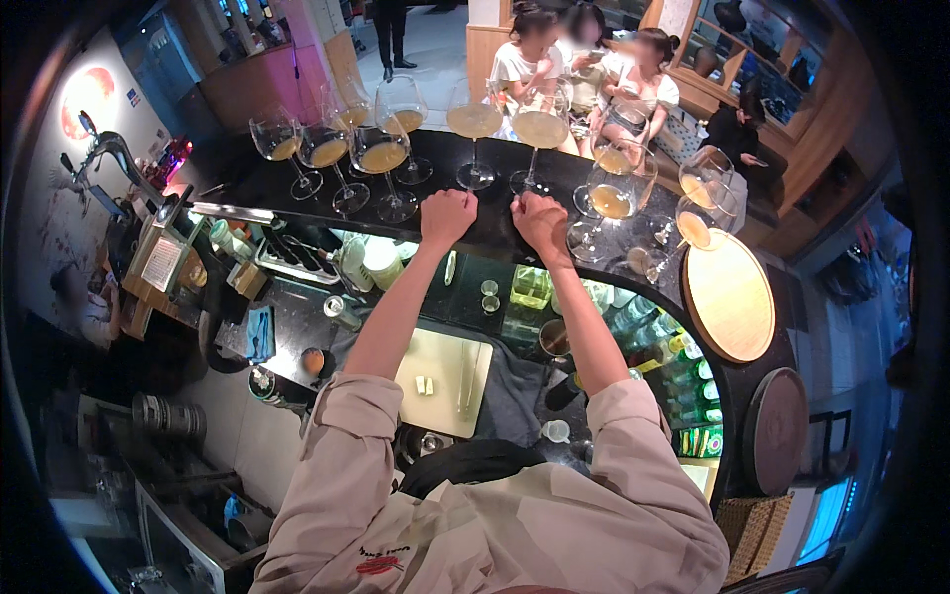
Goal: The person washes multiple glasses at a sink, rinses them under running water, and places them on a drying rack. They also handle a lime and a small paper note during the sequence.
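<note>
Both my arms reach forward to the near edge of a dark bar counter. My left hand is closed, knuckles up, just in front of the foot of a stemmed wine glass holding pale yellow drink. My right hand is also curled closed, close to the foot of a similar wine glass. What lies under the fingers of either hand is hidden. Several more filled glasses stand along the counter, among them a glass to the left and a glass to the right.
Below lies a cream cutting board with small pale pieces and a slim metal tool. A round wooden board rests at the right. Bottles line the lit shelf. People sit beyond the counter.
</note>
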The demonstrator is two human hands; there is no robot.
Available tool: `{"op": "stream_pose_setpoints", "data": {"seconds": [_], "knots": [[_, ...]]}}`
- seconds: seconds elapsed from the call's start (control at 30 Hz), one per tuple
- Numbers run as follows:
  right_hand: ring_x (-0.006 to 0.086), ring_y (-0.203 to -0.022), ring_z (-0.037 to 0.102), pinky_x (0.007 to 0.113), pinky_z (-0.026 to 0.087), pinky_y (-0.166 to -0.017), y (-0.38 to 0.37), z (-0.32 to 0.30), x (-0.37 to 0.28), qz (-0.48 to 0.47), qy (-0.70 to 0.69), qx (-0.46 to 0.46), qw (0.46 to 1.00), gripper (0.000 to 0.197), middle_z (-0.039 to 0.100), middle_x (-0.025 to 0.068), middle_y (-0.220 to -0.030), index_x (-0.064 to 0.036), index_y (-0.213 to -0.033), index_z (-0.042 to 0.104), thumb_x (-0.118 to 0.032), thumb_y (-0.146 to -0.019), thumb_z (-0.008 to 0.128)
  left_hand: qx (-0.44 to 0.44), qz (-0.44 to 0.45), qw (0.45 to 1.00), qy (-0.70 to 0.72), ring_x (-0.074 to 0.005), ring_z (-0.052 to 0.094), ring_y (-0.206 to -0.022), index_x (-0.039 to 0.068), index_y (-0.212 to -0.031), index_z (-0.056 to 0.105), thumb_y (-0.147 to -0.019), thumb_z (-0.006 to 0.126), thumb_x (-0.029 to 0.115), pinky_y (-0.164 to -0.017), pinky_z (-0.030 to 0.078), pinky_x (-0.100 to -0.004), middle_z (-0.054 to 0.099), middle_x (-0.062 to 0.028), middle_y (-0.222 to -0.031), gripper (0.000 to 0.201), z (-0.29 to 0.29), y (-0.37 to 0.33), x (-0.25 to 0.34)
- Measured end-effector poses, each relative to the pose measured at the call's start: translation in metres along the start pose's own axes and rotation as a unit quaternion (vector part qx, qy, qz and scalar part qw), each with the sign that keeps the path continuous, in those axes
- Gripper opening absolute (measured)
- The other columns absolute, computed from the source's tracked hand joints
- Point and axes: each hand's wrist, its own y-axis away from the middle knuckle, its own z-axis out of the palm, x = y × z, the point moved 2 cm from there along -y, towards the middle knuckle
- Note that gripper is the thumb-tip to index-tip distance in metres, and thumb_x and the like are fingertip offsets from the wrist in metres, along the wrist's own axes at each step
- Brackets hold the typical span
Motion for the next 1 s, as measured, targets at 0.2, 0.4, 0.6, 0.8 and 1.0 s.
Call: {"op": "stream_pose_setpoints", "data": {"seconds": [0.2,0.4,0.6,0.8,1.0], "knots": [[0.0355,-0.067,0.063,0.047,0.050,-0.063,-0.002,0.002,0.002,0.020,0.005,-0.032,0.999,0.026,0.064,0.0153,-0.068,-0.0080,-0.072,0.062,-0.031,-0.084,0.059,0.004,0.009,1.000,0.013,-0.0354,0.062,-0.053,0.007,-0.053,0.061,-0.080,0.059,0.028,-0.052,0.051,-0.0431,0.060,-0.0164,-0.055,0.034,-0.002,0.000,0.001],[0.0343,-0.075,0.065,0.045,0.050,-0.067,-0.005,0.000,0.001,0.047,0.027,-0.077,0.996,0.024,0.067,0.0139,-0.075,-0.0090,-0.078,0.066,-0.031,-0.082,0.060,-0.033,0.008,0.999,0.017,-0.0355,0.062,-0.058,0.008,-0.059,0.065,-0.081,0.056,0.030,-0.056,0.051,-0.0455,0.062,-0.0168,-0.060,0.032,-0.001,0.001,0.000],[0.0342,-0.076,0.065,0.044,0.051,-0.068,-0.005,-0.010,-0.005,0.045,0.011,-0.085,0.995,0.021,0.067,0.0143,-0.075,-0.0099,-0.078,0.067,-0.030,-0.081,0.063,-0.028,-0.006,0.999,0.013,-0.0355,0.062,-0.059,0.007,-0.059,0.064,-0.080,0.058,0.029,-0.057,0.050,-0.0460,0.061,-0.0172,-0.061,0.031,-0.002,0.002,0.001],[0.0352,-0.074,0.065,0.044,0.051,-0.068,-0.005,-0.013,-0.007,0.039,0.020,-0.086,0.995,0.022,0.066,0.0147,-0.073,-0.0086,-0.076,0.066,-0.030,-0.081,0.063,-0.073,-0.022,0.997,0.025,-0.0344,0.063,-0.064,0.004,-0.065,0.066,-0.082,0.054,0.030,-0.062,0.050,-0.0457,0.064,-0.0179,-0.067,0.034,-0.001,0.003,0.000],[0.0363,-0.075,0.065,0.046,0.050,-0.068,-0.005,-0.010,-0.003,0.043,0.018,-0.108,0.993,0.024,0.066,0.0163,-0.075,-0.0083,-0.079,0.066,-0.032,-0.083,0.062,-0.030,0.002,0.999,0.018,-0.0330,0.061,-0.057,0.007,-0.056,0.062,-0.080,0.058,0.028,-0.055,0.048,-0.0440,0.062,-0.0153,-0.060,0.032,-0.002,0.002,0.001]]}}
